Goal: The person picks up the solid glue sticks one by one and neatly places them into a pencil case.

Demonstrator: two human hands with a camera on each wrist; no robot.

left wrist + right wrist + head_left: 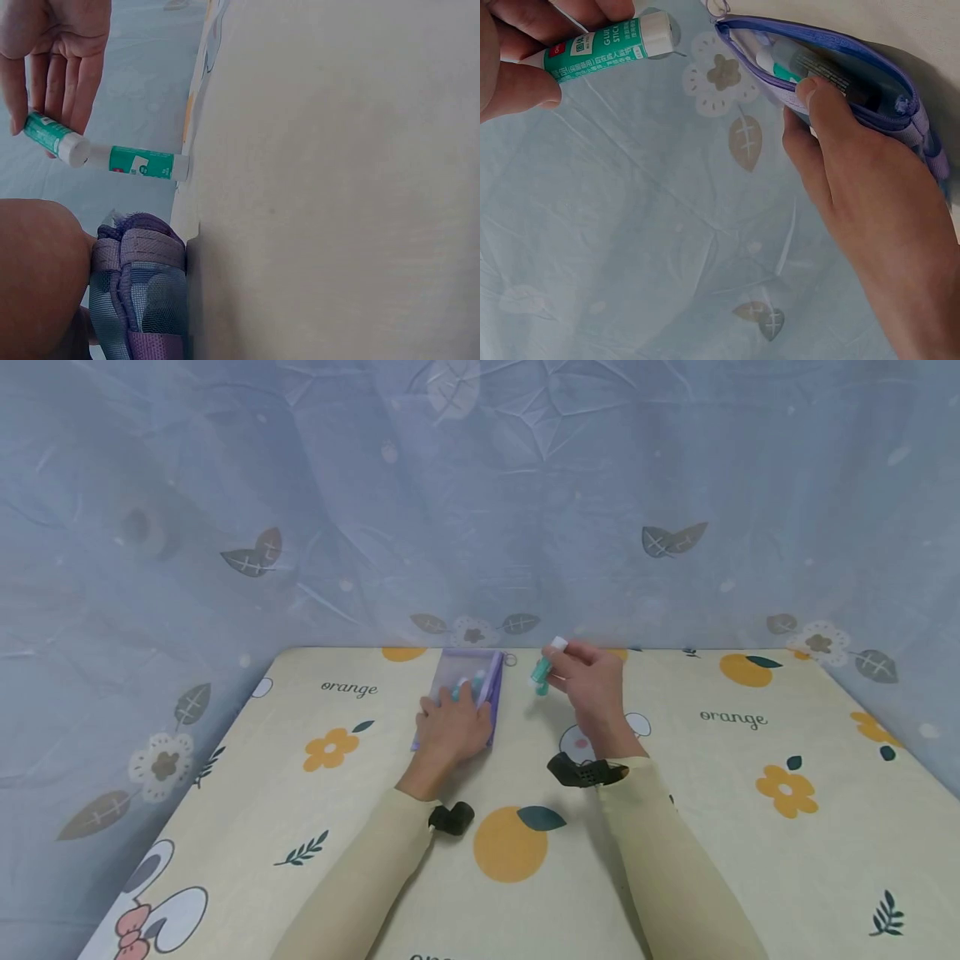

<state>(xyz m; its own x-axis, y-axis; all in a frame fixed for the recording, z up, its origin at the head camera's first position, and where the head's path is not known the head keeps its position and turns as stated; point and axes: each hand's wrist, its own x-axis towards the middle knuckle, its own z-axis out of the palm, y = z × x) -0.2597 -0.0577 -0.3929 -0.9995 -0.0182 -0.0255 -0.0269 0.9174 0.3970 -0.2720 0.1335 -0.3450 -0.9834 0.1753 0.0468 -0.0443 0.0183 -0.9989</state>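
Observation:
My left hand (453,727) grips the purple mesh zipper pouch (442,668) at the back of the table. Its thumb (817,94) hooks over the unzipped edge, with the fingers on the outside. Inside the pouch (780,94) lie a green-and-white glue stick (786,73) and a dark-labelled tube (821,67). To the right of the pouch, my right hand (596,685) pinches a green glue stick (596,51), tilted, between thumb and fingers. A second glue stick (142,162) stands upright on the table just below the held one.
A patterned cloth (510,910) with printed oranges and flowers covers the table. Behind it hangs a blue-grey printed curtain (480,510), close to the table's back edge. The pouch's zipper ring (511,659) sticks out at its back right corner.

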